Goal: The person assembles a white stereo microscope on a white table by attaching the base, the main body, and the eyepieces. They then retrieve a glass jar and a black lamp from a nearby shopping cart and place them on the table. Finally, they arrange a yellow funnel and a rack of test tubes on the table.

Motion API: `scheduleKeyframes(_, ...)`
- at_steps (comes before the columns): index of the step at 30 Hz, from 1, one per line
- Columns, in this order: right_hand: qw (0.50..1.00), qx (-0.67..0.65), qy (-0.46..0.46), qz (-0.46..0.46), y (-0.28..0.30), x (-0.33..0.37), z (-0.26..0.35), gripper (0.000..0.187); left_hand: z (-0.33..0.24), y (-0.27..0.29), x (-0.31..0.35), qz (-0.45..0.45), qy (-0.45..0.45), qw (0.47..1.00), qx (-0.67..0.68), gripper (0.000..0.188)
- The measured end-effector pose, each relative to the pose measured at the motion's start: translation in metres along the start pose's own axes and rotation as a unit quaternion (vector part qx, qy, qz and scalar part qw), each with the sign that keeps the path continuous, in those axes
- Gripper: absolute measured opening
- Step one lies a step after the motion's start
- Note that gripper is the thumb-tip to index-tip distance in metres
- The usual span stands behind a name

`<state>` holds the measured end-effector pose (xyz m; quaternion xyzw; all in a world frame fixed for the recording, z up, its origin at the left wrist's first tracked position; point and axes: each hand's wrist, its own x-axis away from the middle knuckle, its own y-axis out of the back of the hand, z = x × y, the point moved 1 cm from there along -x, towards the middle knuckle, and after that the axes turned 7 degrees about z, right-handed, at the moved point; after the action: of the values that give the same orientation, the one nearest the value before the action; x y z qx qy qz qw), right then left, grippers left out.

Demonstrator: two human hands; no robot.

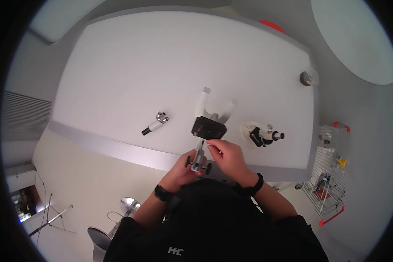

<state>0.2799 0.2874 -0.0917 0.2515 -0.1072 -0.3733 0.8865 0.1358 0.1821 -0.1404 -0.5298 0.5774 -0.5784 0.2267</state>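
Note:
In front of me, a partly disassembled microscope lies over the table's near edge, its white forked legs pointing away from me. It has a black square stage and an arm with dark focus knobs on both sides. My left hand is wrapped round that arm beside the knobs. Just beyond it, my right hand is pinched close to the arm's end, below the stage; whatever its fingertips hold is too small to make out. A microscope tube with a revolving nosepiece lies on the table to the left.
A second microscope stands on the white table to my right. Near the far right corner sits a small clear box. A wire cart is beyond the right edge, and a chair stands behind me at left.

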Motion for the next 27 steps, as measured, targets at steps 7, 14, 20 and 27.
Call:
scheduleKeyframes(7,0.890,-0.372,-0.232,0.129,-0.016,0.011,-0.022,0.019,0.010,0.029,-0.020,-0.075,0.048,0.992,0.093,0.025)
scheduleKeyframes(14,0.933,-0.275,-0.199,0.120,-0.035,0.007,-0.052,0.017,0.024,0.083,-0.056,-0.112,0.100,0.979,0.137,0.026)
scheduleKeyframes(20,0.911,-0.322,-0.242,0.093,-0.039,0.000,-0.085,0.013,0.021,0.086,-0.077,-0.166,0.134,0.969,0.122,0.031)
scheduleKeyframes(27,0.904,-0.336,-0.251,0.087,-0.038,-0.010,-0.119,0.016,0.026,0.096,-0.093,-0.164,0.153,0.967,0.124,0.030)
